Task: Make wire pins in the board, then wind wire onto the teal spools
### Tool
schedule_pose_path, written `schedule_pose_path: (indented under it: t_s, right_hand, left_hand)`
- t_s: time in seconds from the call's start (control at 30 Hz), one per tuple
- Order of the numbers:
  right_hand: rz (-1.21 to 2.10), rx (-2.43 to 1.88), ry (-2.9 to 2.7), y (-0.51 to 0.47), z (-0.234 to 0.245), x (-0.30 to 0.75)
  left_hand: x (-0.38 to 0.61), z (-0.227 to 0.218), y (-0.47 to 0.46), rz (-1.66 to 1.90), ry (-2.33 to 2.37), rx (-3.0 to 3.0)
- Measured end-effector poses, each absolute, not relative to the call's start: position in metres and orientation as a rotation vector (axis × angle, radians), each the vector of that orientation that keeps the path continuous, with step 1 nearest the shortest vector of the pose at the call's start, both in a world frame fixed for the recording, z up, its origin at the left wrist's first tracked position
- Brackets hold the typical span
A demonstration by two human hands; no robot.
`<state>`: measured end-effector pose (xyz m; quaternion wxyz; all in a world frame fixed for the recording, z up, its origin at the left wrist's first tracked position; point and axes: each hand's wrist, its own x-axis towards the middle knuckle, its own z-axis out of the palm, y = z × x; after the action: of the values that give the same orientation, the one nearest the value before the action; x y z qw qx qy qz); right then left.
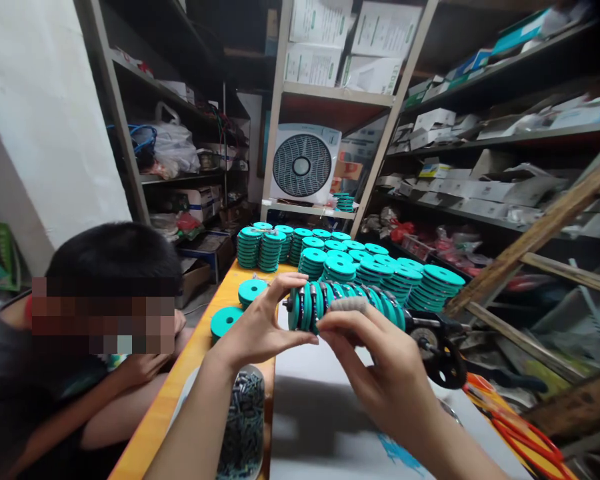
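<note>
A row of teal discs (pixel 306 303) with dark, shiny windings between them sits on a horizontal shaft of a small black hand-cranked winder (pixel 433 340). My left hand (pixel 257 327) curves around the near left end of this row, thumb below and fingers above. At the front of the row, the thumb and fingertips of my right hand (pixel 387 357) are pinched together against the discs. A grey wrap (pixel 353 305) covers one of its fingers. Whatever lies between those fingertips is too small to make out.
Stacks of teal spools (pixel 339 265) stand behind the winder; two loose teal discs (pixel 225 321) lie left. A tub of small metal parts (pixel 240 420) is by my left forearm. Another person (pixel 105 360) sits left. Orange-handled tools (pixel 525 433) and a wooden ladder (pixel 535 233) are right.
</note>
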<state>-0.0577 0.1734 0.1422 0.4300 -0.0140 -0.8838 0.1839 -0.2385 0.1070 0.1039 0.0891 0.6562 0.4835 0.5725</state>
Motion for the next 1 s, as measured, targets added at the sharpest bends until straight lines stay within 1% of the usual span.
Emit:
schedule_pose_path:
  t_s: [0.2, 0.43, 0.7, 1.0]
  right_hand:
    - [0.406, -0.117, -2.149, 0.177, 0.133, -0.079]
    - [0.393, -0.153, -2.171, 0.175, 0.134, -0.08]
    - [0.447, -0.167, -2.18, 0.175, 0.135, -0.079]
    - [0.332, -0.154, -2.214, 0.173, 0.136, -0.081]
  left_hand:
    - [-0.239, 0.105, 0.107, 1.714, 1.408, 1.976]
    - [-0.24, 0.105, 0.107, 1.722, 1.378, 2.0]
    - [-0.239, 0.105, 0.105, 1.735, 1.385, 2.013]
    - [-0.24, 0.105, 0.105, 1.724, 1.398, 2.016]
